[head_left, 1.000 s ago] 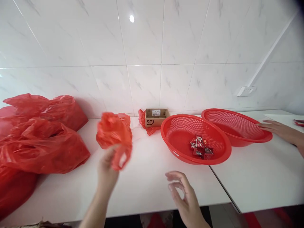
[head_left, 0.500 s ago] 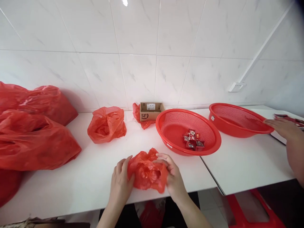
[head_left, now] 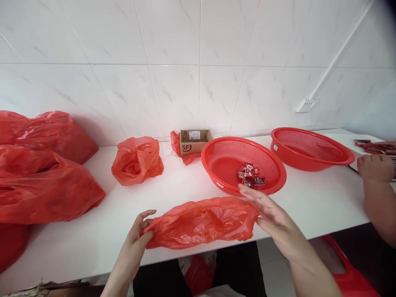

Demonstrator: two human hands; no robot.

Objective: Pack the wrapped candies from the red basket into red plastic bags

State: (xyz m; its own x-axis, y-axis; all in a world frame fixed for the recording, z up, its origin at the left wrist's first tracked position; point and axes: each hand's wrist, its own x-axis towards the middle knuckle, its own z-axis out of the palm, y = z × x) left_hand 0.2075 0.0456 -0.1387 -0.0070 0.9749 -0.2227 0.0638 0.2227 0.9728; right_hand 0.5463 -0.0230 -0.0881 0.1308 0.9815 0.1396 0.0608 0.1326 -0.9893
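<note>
A thin red plastic bag (head_left: 204, 222) is stretched out wide at the table's front edge, its mouth spread. My left hand (head_left: 136, 233) grips the bag's left end between thumb and curled fingers. At the right end, my right hand (head_left: 275, 216) has its fingers extended and the thumb apart, with the bag's edge at the gap between them. Just beyond the right fingertips stands a red perforated basket (head_left: 219, 165), holding several small red packets (head_left: 250, 175).
Large filled red bags (head_left: 46, 185) lie at the left. A smaller red bag (head_left: 136, 161) stands near the wall, beside a cardboard box (head_left: 194, 144). Farther right are a second red basket (head_left: 309, 154) and another person's hand (head_left: 375, 167) near red packets. A red stool (head_left: 352, 268) stands below.
The crumpled bag has been pulled wide as my hands moved apart. My right hand's fingers have straightened. The other person's hand has left the second basket's rim.
</note>
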